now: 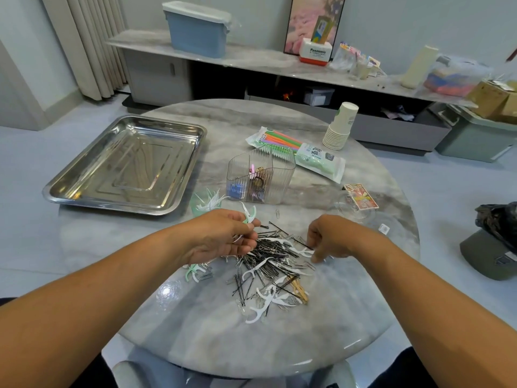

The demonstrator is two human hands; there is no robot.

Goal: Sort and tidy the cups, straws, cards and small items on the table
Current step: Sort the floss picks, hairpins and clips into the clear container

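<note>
We see our left hand (pixel 223 236) gripping a few floss picks (pixel 249 215) above a mixed pile (pixel 272 264) of hairpins, clips and picks at the table's (pixel 195 331) near middle — our right hand (pixel 330 239) pinches into it. Cups (pixel 340 127) sit stacked, straws (pixel 282 141) bagged, cards (pixel 361 196) boxed — most small items, we judge, remain unsorted.

Pin pile (pixel 268 264) fills centre; organizer (pixel 261 177) behind; table (pixel 223 337) near edge bare.
</note>
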